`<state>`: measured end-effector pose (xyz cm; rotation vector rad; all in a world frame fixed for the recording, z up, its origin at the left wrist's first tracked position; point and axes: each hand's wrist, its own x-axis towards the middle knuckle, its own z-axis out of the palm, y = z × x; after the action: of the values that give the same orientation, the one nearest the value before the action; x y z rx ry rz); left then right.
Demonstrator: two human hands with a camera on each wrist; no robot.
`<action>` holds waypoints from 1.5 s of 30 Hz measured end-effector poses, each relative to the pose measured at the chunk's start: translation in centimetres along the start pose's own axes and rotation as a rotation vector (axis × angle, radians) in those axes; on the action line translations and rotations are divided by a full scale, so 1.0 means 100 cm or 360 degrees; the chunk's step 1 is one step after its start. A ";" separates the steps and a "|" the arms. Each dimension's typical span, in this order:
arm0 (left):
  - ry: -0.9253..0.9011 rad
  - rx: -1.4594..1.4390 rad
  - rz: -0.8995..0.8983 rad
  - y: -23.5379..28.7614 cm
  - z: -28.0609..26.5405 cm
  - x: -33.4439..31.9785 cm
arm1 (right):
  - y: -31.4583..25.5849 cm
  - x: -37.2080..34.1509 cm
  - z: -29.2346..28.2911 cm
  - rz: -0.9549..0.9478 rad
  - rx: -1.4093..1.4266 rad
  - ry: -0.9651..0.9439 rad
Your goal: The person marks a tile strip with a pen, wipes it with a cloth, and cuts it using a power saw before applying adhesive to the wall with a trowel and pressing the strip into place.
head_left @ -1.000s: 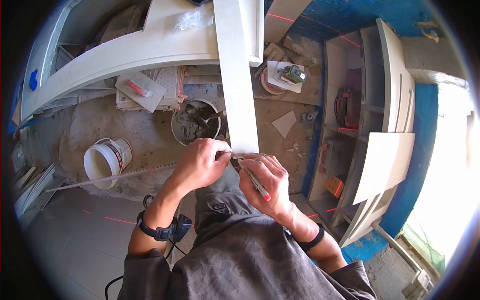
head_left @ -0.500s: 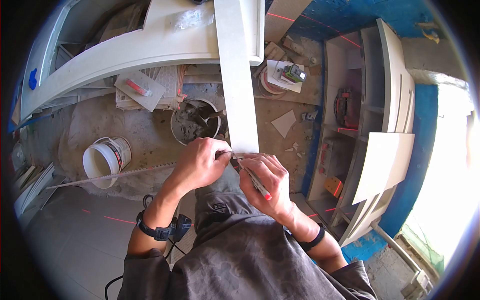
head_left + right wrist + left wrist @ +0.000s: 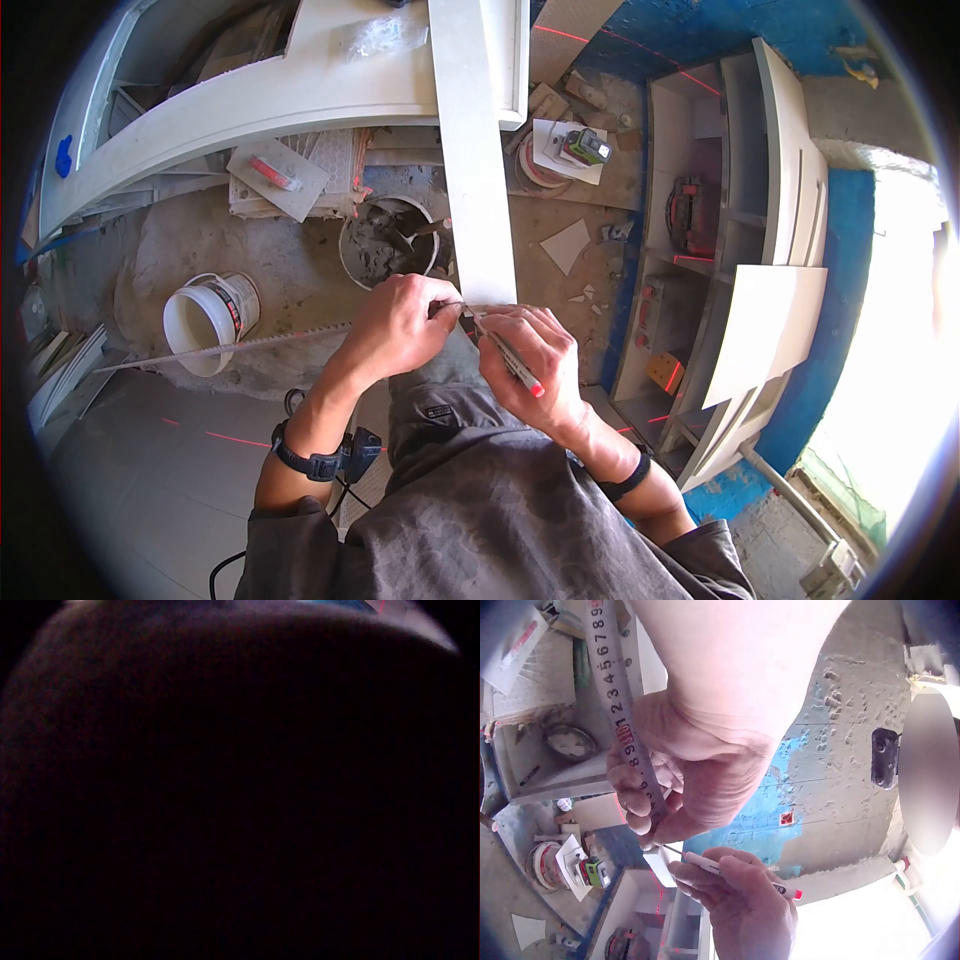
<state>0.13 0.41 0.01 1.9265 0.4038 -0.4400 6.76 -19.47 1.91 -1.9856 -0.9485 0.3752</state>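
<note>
One tape measure [image 3: 605, 660]: pinched in left grip [image 3: 705, 757]
Marker [image 3: 518, 368]: clamped in right grip [image 3: 535, 355] (tip beside the left grip)
White board [image 3: 475, 180]: just ahead of both grips

Digits on your tape measure [image 3: 605, 667], a scrap of lettering on your pen [image 3: 785, 890]
On the tape running through your left hand [image 3: 697, 761], black numbers count down from 9 to 1 toward your fingers, then come red figures too blurred to be sure of, then 9, 8 and 6 beside your fingertips; in your right hand [image 3: 751, 911], the pen shows "ER" near its red end, the rest covered; the label [image 3: 238, 305] on the white bucket [image 3: 183, 310] left of your left hand is too small to read
</note>
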 end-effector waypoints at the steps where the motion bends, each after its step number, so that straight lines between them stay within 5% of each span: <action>1: -0.0017 0.0015 -0.0017 0.001 -0.001 0.000 | 0.000 0.000 0.000 0.0002 0.0002 0.0001; 45: -0.0025 -0.0105 0.0051 -0.005 -0.002 0.004 | 0.001 0.004 0.001 0.0020 0.0016 -0.0021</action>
<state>0.30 0.82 -0.51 1.8618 0.3726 -0.4158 6.99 -19.14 1.75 -1.9831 -0.9409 0.3997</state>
